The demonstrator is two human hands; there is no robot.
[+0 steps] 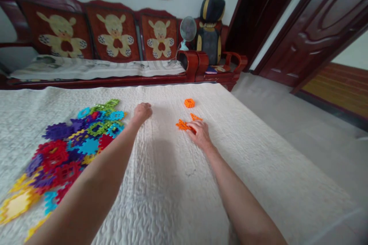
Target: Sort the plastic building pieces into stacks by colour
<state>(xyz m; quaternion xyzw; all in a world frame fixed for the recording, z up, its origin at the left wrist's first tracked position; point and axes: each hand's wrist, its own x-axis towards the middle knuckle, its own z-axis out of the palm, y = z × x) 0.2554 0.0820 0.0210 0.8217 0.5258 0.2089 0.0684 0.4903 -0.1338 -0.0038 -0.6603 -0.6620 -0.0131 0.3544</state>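
On the white quilted cover, my right hand (199, 131) has its fingers closed at an orange toothed plastic building piece (181, 124); its fingers partly hide the piece. Just beyond those fingers lies a smaller, pointed orange piece (196, 117). Farther back sits a round orange piece (189, 103) with a lattice-like surface. My left hand (143, 112) is curled over the cover, right of a heap of coloured toothed plastic pieces (88, 146). No piece shows in its fingers, and it is apart from the orange ones.
The heap spreads down the left side, in purple, red, blue, green and yellow. Behind the covered surface stands a wooden sofa (195, 65) with bear-patterned cushions (113, 34). A small fan (188, 30) and a massage seat pad (211, 32) are at the back. Tiled floor (301, 130) lies right.
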